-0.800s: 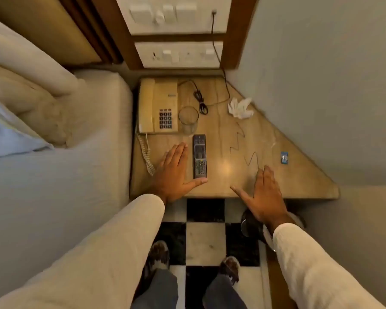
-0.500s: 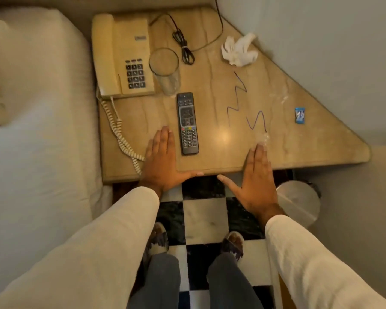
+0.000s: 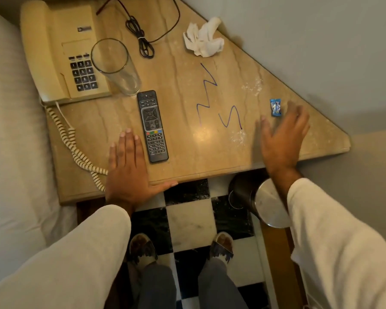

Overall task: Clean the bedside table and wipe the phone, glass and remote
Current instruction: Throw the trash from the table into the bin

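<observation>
The right hand (image 3: 281, 139) has left the desk (image 3: 176, 134) edge, reaching, grip open, blurred, toward the blue wrapper (image 3: 275, 107); the left hand (image 3: 127, 168) stays flat, empty; litter-clearing likely begins.

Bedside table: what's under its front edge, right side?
Under the bedside table edge stands a dark metal bin, its shiny lid tilted. The right hand and sleeve cover part; contents not visible.

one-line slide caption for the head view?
Left hand flat beside remote; right hand open near blue wrapper on the pen-marked bedside table.
</observation>
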The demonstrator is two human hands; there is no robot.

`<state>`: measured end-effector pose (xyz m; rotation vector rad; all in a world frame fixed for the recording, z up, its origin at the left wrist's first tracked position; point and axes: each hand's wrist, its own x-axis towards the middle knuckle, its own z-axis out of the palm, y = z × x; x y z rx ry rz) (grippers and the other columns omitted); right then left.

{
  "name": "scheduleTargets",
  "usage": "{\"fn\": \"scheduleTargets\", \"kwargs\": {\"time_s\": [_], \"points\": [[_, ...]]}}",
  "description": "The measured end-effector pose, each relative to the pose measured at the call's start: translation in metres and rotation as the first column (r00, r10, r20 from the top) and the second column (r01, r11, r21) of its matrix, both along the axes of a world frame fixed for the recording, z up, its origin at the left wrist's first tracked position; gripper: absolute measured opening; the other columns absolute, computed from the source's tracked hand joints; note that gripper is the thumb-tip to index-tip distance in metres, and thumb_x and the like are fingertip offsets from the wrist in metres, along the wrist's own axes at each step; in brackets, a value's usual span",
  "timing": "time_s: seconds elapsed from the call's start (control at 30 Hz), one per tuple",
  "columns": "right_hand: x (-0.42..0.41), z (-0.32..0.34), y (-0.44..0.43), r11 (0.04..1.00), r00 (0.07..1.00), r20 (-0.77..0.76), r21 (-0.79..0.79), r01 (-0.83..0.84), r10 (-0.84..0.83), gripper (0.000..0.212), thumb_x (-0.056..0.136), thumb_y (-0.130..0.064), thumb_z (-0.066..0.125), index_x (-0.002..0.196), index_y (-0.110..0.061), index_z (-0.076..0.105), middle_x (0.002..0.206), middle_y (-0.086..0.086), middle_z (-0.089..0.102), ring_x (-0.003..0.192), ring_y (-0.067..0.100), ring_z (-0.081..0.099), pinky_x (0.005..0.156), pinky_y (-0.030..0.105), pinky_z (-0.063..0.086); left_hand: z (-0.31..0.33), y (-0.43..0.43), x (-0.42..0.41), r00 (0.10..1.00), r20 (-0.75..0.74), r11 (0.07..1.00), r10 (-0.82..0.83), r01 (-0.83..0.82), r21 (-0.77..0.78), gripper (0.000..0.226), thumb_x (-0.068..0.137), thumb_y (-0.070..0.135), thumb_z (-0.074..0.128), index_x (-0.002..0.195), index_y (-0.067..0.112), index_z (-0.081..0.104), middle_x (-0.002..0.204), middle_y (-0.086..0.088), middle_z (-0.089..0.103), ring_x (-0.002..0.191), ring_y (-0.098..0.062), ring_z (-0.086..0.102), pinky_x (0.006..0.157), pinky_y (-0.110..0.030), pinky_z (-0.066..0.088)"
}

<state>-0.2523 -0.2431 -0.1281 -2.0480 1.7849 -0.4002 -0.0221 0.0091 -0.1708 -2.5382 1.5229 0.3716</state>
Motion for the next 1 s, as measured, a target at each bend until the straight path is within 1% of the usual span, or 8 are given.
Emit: {"fn": "scheduleTargets", "kwargs": {"time_s": [0.13, 0.23, 0.43, 0.63, 0.73, 0.8, 0.93, 1.0], "points": [[0.004, -0.007, -0.036, 0.998, 0.996, -0.078, 0.056, -0.037, 0.041, 0.05, 0.106, -0.029, 0.061, 0.15, -0.007, 0.052, 0.148, 0.017, 0.051, 0.136, 0.031, 0.052, 0.113, 0.032, 0.043, -0.006, 0.001, 0.001, 1.0, 0.02, 1.0, -0.013, 0.013, -0.013, 0.152, 0.067, 0.109, 0.028, 0.164, -0.006, 0.012, 0.174, -0.026, 0.008, 0.162, -0.043, 0.012, 0.13, -0.061, 0.014], [0.004, -0.007, -0.043, 0.996, 0.991, -0.112, 0.051, -0.069, 0.074, 0.035, 0.106, -0.022, 0.061, 0.137, -0.007, 0.068, 0.139, 0.014, 0.063, 0.126, 0.028, 0.061, 0.108, 0.025, 0.042, -0.007, 0.002, 0.001, 1.0, 0.024, 0.999, -0.016, 0.017, -0.033, 0.152, 0.067, 0.109, 0.03, 0.164, -0.006, 0.011, 0.174, -0.026, 0.008, 0.162, -0.042, 0.011, 0.131, -0.06, 0.012], [-0.01, -0.001, -0.007, 0.993, 0.989, -0.12, 0.082, -0.08, 0.09, 0.028, 0.101, -0.011, 0.064, 0.125, -0.004, 0.077, 0.126, 0.016, 0.075, 0.119, 0.031, 0.067, 0.104, 0.024, 0.041, -0.002, 0.002, 0.001, 1.0, -0.007, 0.999, -0.011, 0.011, -0.043, 0.15, 0.068, 0.109, 0.026, 0.164, -0.006, 0.012, 0.174, -0.026, 0.007, 0.163, -0.042, 0.01, 0.13, -0.063, 0.015], [-0.037, 0.007, 0.043, 0.989, 0.989, 0.076, 0.085, 0.117, -0.123, 0.022, 0.098, -0.015, 0.071, 0.117, -0.008, 0.081, 0.117, 0.01, 0.078, 0.111, 0.021, 0.07, 0.102, 0.023, 0.049, 0.002, 0.002, -0.002, 1.0, -0.029, 1.0, -0.01, 0.009, -0.026, 0.149, 0.068, 0.108, 0.019, 0.164, -0.006, 0.011, 0.174, -0.026, 0.007, 0.163, -0.043, 0.009, 0.13, -0.062, 0.014], [-0.06, 0.013, 0.066, 0.965, 0.952, 0.169, 0.111, 0.239, -0.255, 0.023, 0.098, -0.017, 0.072, 0.119, -0.009, 0.08, 0.117, 0.006, 0.076, 0.11, 0.016, 0.069, 0.093, 0.015, 0.05, 0.002, 0.002, -0.002, 1.0, -0.028, 0.999, -0.007, 0.006, -0.035, 0.15, 0.068, 0.108, 0.018, 0.164, -0.006, 0.01, 0.174, -0.027, 0.006, 0.163, -0.043, 0.009, 0.13, -0.062, 0.014], [-0.078, 0.015, 0.082, 0.947, 0.93, 0.192, 0.134, 0.291, -0.313, 0.023, 0.099, -0.017, 0.071, 0.121, -0.011, 0.078, 0.12, 0.005, 0.075, 0.112, 0.016, 0.069, 0.093, 0.018, 0.051, 0.002, 0.003, -0.001, 1.0, -0.024, 1.0, -0.006, 0.005, -0.031, 0.15, 0.067, 0.109, 0.018, 0.164, -0.006, 0.01, 0.175, -0.026, 0.005, 0.163, -0.042, 0.009, 0.13, -0.062, 0.014], [-0.113, 0.011, 0.117, 0.885, 0.877, 0.191, 0.253, 0.39, -0.441, 0.029, 0.1, -0.018, 0.071, 0.128, -0.012, 0.073, 0.132, 0.009, 0.071, 0.121, 0.024, 0.067, 0.098, 0.035, 0.059, -0.002, 0.003, -0.001, 1.0, -0.011, 0.999, -0.009, 0.008, -0.044, 0.15, 0.067, 0.108, 0.023, 0.164, -0.005, 0.008, 0.174, -0.026, 0.005, 0.163, -0.043, 0.009, 0.131, -0.061, 0.013], [-0.125, 0.007, 0.137, 0.868, 0.867, 0.179, 0.283, 0.408, -0.466, 0.028, 0.099, -0.016, 0.072, 0.126, -0.011, 0.073, 0.134, 0.011, 0.07, 0.122, 0.026, 0.067, 0.089, 0.027, 0.058, -0.004, 0.003, -0.001, 1.0, -0.006, 0.998, -0.012, 0.012, -0.061, 0.149, 0.068, 0.107, 0.026, 0.164, -0.005, 0.008, 0.174, -0.026, 0.006, 0.162, -0.043, 0.01, 0.131, -0.061, 0.013]]}}
